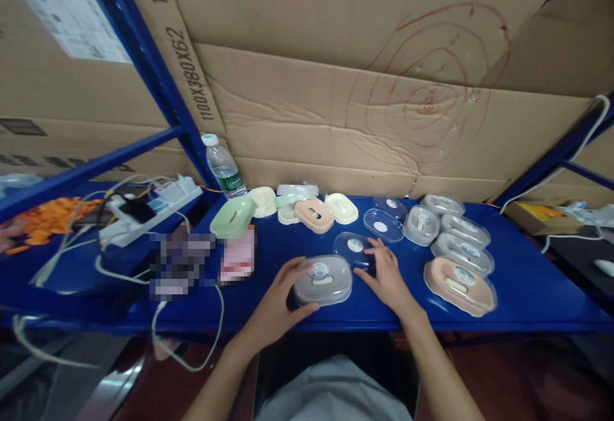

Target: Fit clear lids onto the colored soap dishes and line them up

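A grey soap box (323,285) under a clear lid with a round sticker sits near the table's front edge. My left hand (291,293) grips it from the left, thumb along the front and fingers at the back and top. Just behind and to the right lies a loose clear lid (352,245), also with a round sticker. The thumb and fingers of my right hand (386,274) hold this lid by its right end. Behind it are two more loose lids, one of them a clear lid (384,226) close to the right hand.
Several lidded boxes stand at right, including a peach box (460,286). Uncovered peach (314,215), green (233,216) and cream pieces line the back. A water bottle (223,168), a phone-like pink object (237,254), a power strip (153,210) and loose cables occupy the left. Cardboard (297,101) walls the back.
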`<state>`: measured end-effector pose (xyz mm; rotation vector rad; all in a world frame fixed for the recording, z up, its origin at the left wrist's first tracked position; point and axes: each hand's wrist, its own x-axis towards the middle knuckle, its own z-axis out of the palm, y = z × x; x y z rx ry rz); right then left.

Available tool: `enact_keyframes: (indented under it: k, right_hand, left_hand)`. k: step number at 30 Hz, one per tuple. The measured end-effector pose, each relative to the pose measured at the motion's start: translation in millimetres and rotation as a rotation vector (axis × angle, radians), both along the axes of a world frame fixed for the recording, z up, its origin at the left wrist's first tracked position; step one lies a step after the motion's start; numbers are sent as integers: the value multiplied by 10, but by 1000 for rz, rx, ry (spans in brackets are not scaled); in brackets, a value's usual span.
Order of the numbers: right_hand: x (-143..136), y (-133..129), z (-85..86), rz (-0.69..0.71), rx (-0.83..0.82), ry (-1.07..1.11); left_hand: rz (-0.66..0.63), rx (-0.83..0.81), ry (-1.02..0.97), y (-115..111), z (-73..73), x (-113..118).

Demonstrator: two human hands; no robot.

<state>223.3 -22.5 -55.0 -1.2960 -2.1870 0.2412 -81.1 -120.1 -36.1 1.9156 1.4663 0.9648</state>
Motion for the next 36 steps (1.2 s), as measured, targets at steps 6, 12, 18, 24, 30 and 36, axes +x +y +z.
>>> enact_keyframes:
  k: [6,12,18,24,30,36]
  right_hand:
    - [9,10,41,-4,-6,-29]
    - [13,2,36,-41,37,-65]
    - [9,2,68,-56,19,-46]
    - [74,-50,176,-23,-30,-75]
    - [17,288,455,173,-73,-220]
    - [-108,575,414,146,-1,-249]
  left_hand:
    - [-11,27,35,2,-30,21]
    - [187,143,117,7,-149,131]
    - [412,299,275,183,-178,118]
    - [488,484,529,393,58,117]
    - [228,503,600,657,519,389]
    - [163,292,620,1424,636,513]
